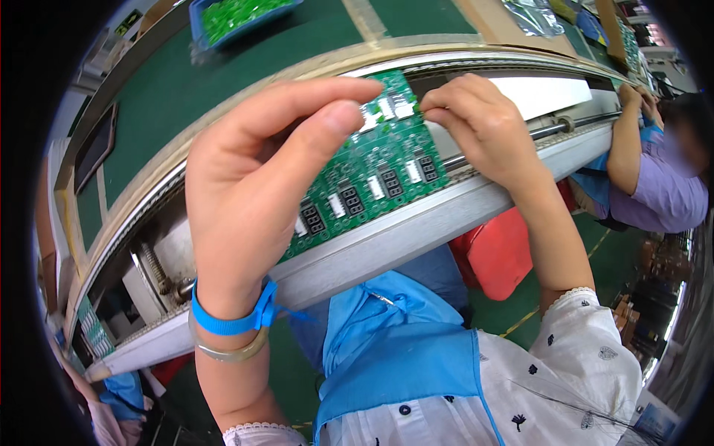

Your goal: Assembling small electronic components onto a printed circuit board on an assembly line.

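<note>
A green circuit board panel [361,178] lies across the metal rails in front of me, with several black digit displays [350,198] and white connectors [374,187] along its near side. Over its left part hovers my left hand [249,167], wearing a blue wrist strap [227,325]. Its thumb and index finger are bent toward each other above the board, the other fingers curled; anything in them is too small or hidden to name. At the board's right edge, my right hand [483,126] is closed in a pinch, and what lies between its fingertips does not show clearly.
A metal rail [372,256] runs along my side of the line. On the green bench beyond stands a blue tray [195,22] full of small green parts. A red stool [500,256] is below the rail. Another person [654,178] works at the right; other boards [93,327] show far left.
</note>
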The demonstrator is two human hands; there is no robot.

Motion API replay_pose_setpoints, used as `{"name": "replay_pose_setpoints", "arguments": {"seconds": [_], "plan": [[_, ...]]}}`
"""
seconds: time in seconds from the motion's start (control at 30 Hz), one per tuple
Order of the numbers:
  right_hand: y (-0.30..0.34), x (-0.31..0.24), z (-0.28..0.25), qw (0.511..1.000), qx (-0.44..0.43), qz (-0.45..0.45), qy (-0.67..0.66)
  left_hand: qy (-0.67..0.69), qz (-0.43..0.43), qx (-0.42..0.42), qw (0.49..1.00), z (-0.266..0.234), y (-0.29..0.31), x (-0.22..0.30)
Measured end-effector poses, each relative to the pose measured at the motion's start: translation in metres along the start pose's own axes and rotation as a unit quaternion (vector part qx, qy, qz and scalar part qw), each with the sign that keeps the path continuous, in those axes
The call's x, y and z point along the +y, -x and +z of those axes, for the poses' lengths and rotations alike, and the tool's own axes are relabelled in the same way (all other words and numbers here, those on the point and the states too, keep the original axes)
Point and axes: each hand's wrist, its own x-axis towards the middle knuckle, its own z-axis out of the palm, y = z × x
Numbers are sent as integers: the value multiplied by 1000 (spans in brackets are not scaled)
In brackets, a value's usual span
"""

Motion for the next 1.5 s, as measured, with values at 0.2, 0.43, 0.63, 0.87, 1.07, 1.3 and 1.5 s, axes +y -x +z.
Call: {"name": "replay_pose_setpoints", "arguments": {"seconds": [0.2,0.43,0.63,0.87,1.07,1.3,1.5], "plan": [[-3,-4,0,999,5,-34,12,29,27,3,999,2,0,0],[0,-5,1,998,-20,42,-53,61,24,6,998,1,-1,-2],[2,-8,-1,981,-32,154,-112,84,23,4,996,-1,-2,-5],[-30,1,-17,958,42,215,-183,131,21,64,989,-2,-5,-6],[-152,-30,5,987,20,60,-150,139,34,112,983,-22,-5,4],[-228,-54,48,987,-150,1,65,1,-101,114,988,-88,18,11],[-237,-56,51,980,-144,27,131,-14,-149,62,987,-100,31,1]]}}
